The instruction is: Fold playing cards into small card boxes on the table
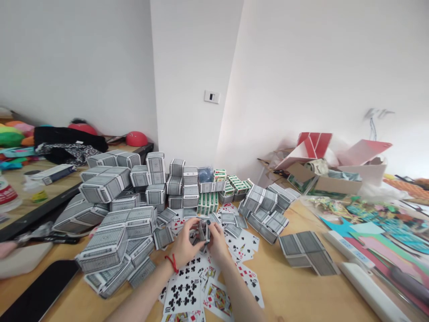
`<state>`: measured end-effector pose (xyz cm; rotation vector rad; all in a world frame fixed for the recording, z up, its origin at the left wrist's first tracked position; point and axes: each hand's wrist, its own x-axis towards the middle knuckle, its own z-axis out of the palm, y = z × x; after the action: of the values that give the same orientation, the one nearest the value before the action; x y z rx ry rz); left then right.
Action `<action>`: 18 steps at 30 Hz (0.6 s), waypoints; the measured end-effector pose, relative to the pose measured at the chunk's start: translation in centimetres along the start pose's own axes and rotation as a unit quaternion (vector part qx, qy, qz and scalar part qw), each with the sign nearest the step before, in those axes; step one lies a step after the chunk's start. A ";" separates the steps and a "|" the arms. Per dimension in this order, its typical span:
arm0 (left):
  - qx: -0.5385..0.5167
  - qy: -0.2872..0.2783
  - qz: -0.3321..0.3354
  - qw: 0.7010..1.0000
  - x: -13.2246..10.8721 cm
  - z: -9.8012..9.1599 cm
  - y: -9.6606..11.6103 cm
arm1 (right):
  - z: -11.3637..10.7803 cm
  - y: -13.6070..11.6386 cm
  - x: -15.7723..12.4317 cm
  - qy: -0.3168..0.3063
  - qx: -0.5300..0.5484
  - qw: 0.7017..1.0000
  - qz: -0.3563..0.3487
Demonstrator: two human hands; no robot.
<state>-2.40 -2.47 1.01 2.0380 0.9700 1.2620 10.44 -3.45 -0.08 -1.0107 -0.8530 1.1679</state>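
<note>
Two hands: left hand (183,245) and right hand (218,241) are brought together at table centre, fingertips meeting.
Held item: small card bundle (203,230), grey backs, standing roughly upright between the two hands.
Grip: both hands are closed on the card bundle, one from each side; exact finger placement is too small to tell.
Bundle position: just above the wooden table (295,295), in front of the deck piles and over the loose cards.
Wrist: red string bracelet (173,264) on the left wrist.
Loose cards: face-up playing cards (187,290) spread flat under and around the forearms; clubs, diamonds and a court card are readable.
Left pile: grey-backed deck blocks (114,214) stacked in a heap, several tilted, just beside the left hand.
Back row: green card boxes (209,202) behind the hands, between grey stacks.
Right pile: smaller grey stack (264,210), near the right hand.
Lone piece: flat grey card block (306,252) lying right of the hands, apart from both piles.
Far right: open cardboard box (331,181), coloured paper sheets (385,223), long white bars (365,286).
Lower left: black phone (40,290) lying flat near the table edge.
Wall: white switch plate (212,96).
</note>
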 end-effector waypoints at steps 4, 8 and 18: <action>0.043 -0.016 0.000 0.999 0.2 0.1 -0.3 | 0.2 -0.3 0.1 0.029 0.124 0.992 0.012; 0.064 -0.034 0.026 0.997 0.3 -0.1 -0.3 | 0.3 -0.4 0.0 0.037 0.104 0.994 0.011; 0.055 -0.052 0.039 0.996 0.3 -0.2 -0.2 | 0.5 -0.2 0.0 0.042 0.002 0.998 -0.042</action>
<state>-2.52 -2.14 1.09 2.2226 0.9397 1.1519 10.04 -3.41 0.29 -1.0059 -0.8183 1.0483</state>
